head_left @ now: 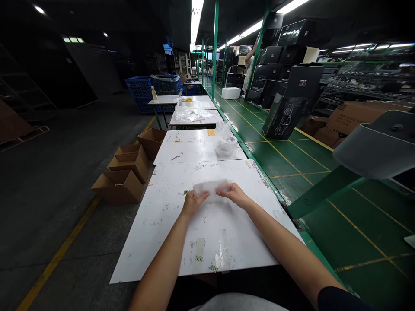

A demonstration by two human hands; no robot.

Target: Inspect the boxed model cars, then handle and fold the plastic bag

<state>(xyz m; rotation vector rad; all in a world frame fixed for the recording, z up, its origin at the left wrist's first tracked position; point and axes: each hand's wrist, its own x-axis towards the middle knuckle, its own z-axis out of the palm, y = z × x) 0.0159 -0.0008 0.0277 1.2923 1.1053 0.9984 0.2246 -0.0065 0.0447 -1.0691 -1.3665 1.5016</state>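
A soft, semi-translucent white packing piece (211, 186) is stretched out just above the white table (162, 242). Whether it is a bag or a folded sheet, I cannot tell. My left hand (193, 203) pinches its near left corner between thumb and fingers. On the other side, my right hand (236, 195) grips its right end, with the thumb on the near face. The fingers behind the piece are partly hidden. Beyond it, a crumpled bundle of clear and white plastic (226, 147) lies on the adjoining white tabletop.
Open cardboard boxes (118, 188) stand on the floor to the left. Farther tables carry plastic film (193, 113) and a yellow tape roll (188, 100). A green post with a grey bin (372, 147) rises at right. Black cartons (285, 112) are stacked beyond, near another person (249, 65).
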